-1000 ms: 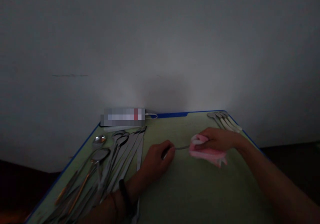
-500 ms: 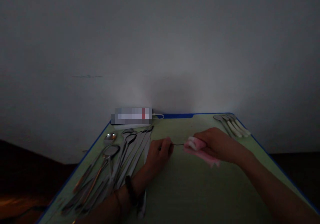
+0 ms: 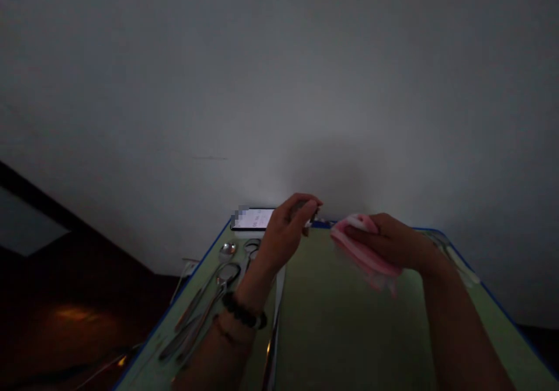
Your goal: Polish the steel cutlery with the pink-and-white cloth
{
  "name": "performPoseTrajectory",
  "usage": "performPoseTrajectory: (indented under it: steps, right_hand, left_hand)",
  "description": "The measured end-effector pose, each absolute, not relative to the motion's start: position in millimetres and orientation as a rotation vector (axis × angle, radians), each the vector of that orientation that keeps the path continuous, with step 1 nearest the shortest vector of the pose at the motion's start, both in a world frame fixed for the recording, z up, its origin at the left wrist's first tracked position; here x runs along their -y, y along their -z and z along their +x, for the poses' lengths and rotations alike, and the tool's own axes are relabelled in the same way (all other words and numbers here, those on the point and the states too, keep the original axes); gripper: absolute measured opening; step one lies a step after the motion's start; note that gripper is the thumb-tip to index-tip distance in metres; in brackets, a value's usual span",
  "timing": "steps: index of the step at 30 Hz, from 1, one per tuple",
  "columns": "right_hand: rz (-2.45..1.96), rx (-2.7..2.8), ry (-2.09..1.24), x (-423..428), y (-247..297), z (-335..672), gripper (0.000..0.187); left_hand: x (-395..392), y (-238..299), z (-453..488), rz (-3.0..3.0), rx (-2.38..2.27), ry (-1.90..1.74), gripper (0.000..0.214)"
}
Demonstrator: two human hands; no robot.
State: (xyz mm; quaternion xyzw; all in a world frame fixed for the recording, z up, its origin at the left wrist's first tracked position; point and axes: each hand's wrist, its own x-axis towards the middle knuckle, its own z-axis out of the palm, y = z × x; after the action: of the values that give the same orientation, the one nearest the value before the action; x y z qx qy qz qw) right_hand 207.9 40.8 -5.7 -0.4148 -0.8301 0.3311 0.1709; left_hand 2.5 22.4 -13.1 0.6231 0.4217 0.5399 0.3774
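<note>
The right hand (image 3: 395, 242) is grasping a pink cloth (image 3: 367, 260): its grip is clamping the folded upper part between thumb and fingers, while the loose lower edge is hanging below the grip, blurred. The left hand (image 3: 286, 231) is hovering just to the left of the cloth, apart from it, with thumb and fingers curled toward each other. The gap between them is appearing dark and blurred; whether the left grip is holding anything cannot be told.

On the desk (image 3: 349, 333), a round-bowled spoon (image 3: 227, 252) and a larger spoon (image 3: 227, 274) are lying to the left of the left grip. A long flat utensil (image 3: 271, 344) is lying on the near side of that grip, alongside the forearm. A lit phone (image 3: 255, 219) is showing beyond it, partly covered. Light-handled cutlery (image 3: 463, 267) is lying to the right of the right grip, partly hidden by the wrist.
</note>
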Motion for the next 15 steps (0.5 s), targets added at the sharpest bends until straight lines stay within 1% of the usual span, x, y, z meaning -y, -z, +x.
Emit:
performPoseTrajectory:
  steps: [2, 5, 8, 11, 15]
  right_hand:
    - [-1.143, 2.313, -1.009, -39.3, 10.1, 200.0, 0.047]
    - [-1.137, 2.331, -1.063, -37.7, 17.6, 190.5, 0.047]
    - [-1.09, 2.367, -1.149, -40.7, 19.2, 193.5, 0.04]
    - [-1.063, 2.379, -1.168, -45.4, 15.6, 205.6, 0.029]
    - [-1.102, 2.418, -1.069, -46.0, 12.3, 210.8, 0.021]
  left_hand:
    - [-25.1, 17.0, 7.1, 1.538, -0.995, -1.534, 0.028]
    - [-31.2, 26.4, 12.6, 1.355, -0.987, -1.764, 0.039]
    - [-40.1, 30.8, 11.9, 1.086, -1.025, -1.872, 0.045]
    - [-48.7, 30.6, 5.7, 0.832, -0.923, -1.908, 0.041]
    - [-53.9, 30.2, -1.3, 0.563, -0.744, -1.909, 0.035]
